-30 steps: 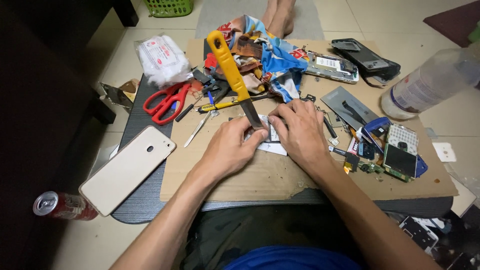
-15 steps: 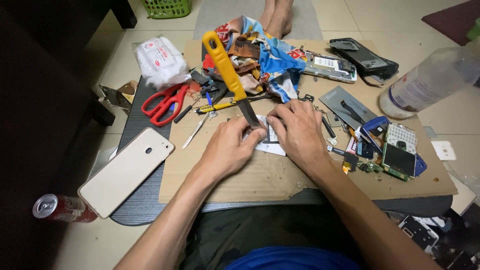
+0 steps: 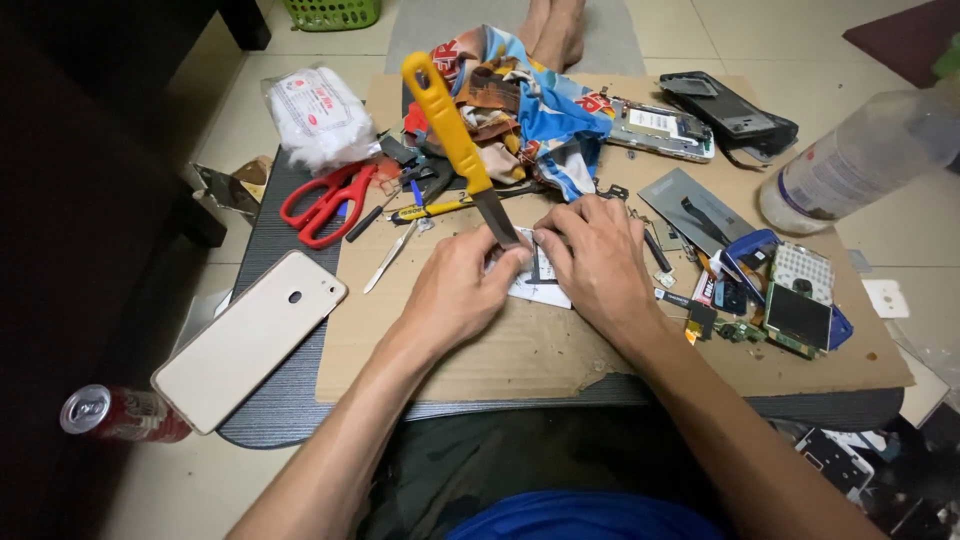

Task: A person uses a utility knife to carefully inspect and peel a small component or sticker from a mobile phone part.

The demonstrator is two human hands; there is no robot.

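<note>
My left hand grips a yellow-handled knife low on its blade, with the handle slanting up and away to the left. The blade tip presses into a small white part lying on a sheet of cardboard. My right hand lies flat beside it, fingers pinning down the same white part and a dark strip on it. Both forearms reach in from the bottom of the view.
Red scissors, tweezers and a yellow pen lie left of the hands. A gold phone back and a red can sit at lower left. Circuit boards, phone parts, a plastic bottle and crumpled wrappers crowd the right and back.
The knife handle has swung left and tilted more steeply while its tip stays at the white part. Both hands stay in place over the part.
</note>
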